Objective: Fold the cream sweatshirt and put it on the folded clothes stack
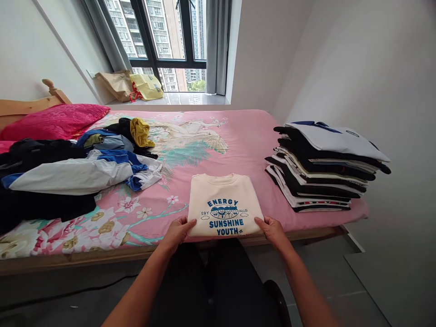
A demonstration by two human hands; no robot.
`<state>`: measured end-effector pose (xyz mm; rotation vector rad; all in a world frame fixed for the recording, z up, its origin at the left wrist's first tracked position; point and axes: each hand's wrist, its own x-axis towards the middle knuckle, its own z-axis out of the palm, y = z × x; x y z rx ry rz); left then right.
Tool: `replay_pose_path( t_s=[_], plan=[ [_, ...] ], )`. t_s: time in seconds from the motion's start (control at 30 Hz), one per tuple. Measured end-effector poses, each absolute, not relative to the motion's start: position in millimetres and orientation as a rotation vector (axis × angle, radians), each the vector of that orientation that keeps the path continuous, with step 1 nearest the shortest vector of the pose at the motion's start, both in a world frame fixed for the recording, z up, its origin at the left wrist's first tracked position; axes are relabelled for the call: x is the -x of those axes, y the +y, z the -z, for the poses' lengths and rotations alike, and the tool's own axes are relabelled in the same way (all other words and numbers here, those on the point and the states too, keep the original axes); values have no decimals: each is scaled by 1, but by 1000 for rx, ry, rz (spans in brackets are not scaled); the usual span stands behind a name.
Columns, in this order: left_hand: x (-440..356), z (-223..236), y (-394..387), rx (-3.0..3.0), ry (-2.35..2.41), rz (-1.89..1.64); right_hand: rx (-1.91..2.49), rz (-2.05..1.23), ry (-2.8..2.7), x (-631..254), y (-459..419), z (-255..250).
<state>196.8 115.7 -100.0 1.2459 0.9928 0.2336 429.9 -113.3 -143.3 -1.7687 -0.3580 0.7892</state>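
Note:
A cream T-shirt [197,200] with blue "ENERGY SUNSHINE YOUTH" lettering lies folded into a neat rectangle at the bed's near edge, its collar facing away from me. My left hand [177,231] pinches its lower left corner, thumb on top and fingers underneath. At the lower right corner, my right hand [271,230] grips the same shirt in a like way. To the right stands a tall stack of folded clothes [327,168], mostly black and white, with a white and blue garment on top.
Loose, unfolded clothes [68,175] are heaped on the left of the pink floral bed [243,131]. Behind them lies a magenta pillow [57,120] by the wooden headboard [20,107]. A paper bag [114,85] and a yellow bag [148,86] sit on the windowsill. A wall borders the right side.

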Motion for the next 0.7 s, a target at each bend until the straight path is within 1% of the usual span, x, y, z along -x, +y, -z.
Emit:
replay_pose_path(
  t_s=[0.17, 0.27, 0.53, 0.7],
  plan=[
    [-179, 119, 114, -1381, 1005, -112, 1783, -866, -327, -417, -123, 148],
    [-179, 128, 115, -1422, 1016, -114, 1837, -870, -284, -415, -121, 153],
    [-182, 128, 109, -1374, 1006, -241, 1723, -789, -403, -416, -129, 165],
    [-185, 126, 123, -1299, 1029, -153, 1857, -793, -410, -434, -121, 171]
  ],
)
